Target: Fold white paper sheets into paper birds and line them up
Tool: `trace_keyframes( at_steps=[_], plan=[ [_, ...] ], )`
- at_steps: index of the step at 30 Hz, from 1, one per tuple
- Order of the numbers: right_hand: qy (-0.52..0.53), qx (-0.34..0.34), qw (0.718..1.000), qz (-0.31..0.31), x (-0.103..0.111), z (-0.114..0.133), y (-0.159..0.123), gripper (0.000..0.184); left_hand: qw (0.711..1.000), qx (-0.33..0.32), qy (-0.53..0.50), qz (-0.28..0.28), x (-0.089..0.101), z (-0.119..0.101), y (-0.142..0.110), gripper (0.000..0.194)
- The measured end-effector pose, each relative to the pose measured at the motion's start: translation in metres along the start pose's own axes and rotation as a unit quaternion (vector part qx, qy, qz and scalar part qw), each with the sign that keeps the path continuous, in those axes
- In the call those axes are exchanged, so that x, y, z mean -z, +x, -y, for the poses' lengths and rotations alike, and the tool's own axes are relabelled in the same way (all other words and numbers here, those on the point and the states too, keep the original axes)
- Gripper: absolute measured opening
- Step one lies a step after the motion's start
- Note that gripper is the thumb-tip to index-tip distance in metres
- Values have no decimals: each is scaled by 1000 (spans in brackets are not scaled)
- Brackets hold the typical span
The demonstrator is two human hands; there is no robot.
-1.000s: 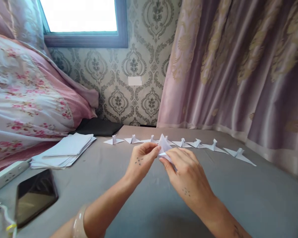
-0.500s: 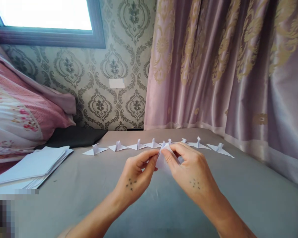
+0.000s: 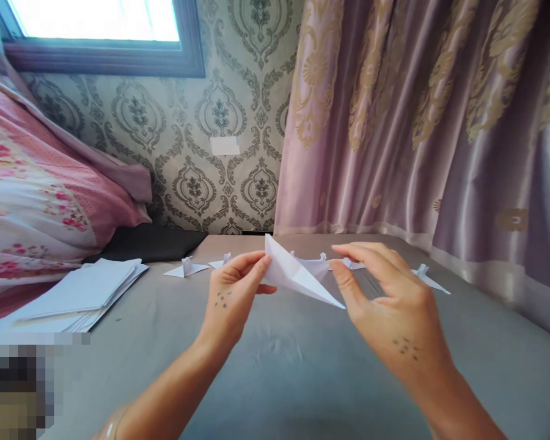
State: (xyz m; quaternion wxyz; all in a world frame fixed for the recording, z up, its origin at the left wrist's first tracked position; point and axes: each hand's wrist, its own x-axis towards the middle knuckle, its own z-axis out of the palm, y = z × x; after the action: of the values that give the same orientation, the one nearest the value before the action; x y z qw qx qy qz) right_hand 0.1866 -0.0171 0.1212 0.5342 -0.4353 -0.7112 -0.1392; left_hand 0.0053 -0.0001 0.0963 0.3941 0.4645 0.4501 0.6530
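Note:
A folded piece of white paper is in the air above the bed-like grey surface, its long point slanting down to the right. My left hand pinches its left side between thumb and fingers. Close to the paper's right side, my right hand has its thumb and index finger apart, with a gap between them. Behind the hands stand several small folded paper figures, among them one at the left and another at the right. The hands and the held paper partly cover the middle of that row.
A stack of white paper sheets lies at the left on the grey surface, beside a black flat item. Floral pink fabric hangs at the left. A mauve curtain and patterned wall stand behind.
My right hand has let go of the paper and moved right, its fingers parting. The paper, earlier pinched between both hands, now shows a long slanting face. The view has shifted slightly.

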Motion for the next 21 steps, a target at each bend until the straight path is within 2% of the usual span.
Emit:
trace_keyframes(
  at_steps=[3, 6, 10, 14, 17, 21],
  plan=[
    [-34, 79, 994, -61, 2, 7, 0, 10, 1000, -1, -4, -18, 3, -2, 2, 32],
    [-80, 117, 989, -43, -4, 18, -9, 17, 999, -8, -22, -27, -1, 2, 1, 29],
    [-178, 86, 980, 33, -20, 26, -27, 25, 997, -35, -58, -42, -8, 9, -3, 24],
    [-205, 39, 977, 44, -34, 22, -36, 31, 991, -60, -89, -77, -14, 12, -9, 24],
    [-174, 11, 984, 43, -40, 18, -37, 33, 988, -81, -99, -82, -18, 13, -13, 22],
    [-76, -27, 996, 28, -45, 14, -34, 30, 984, -116, -108, -86, -20, 18, -17, 18]
  ],
)
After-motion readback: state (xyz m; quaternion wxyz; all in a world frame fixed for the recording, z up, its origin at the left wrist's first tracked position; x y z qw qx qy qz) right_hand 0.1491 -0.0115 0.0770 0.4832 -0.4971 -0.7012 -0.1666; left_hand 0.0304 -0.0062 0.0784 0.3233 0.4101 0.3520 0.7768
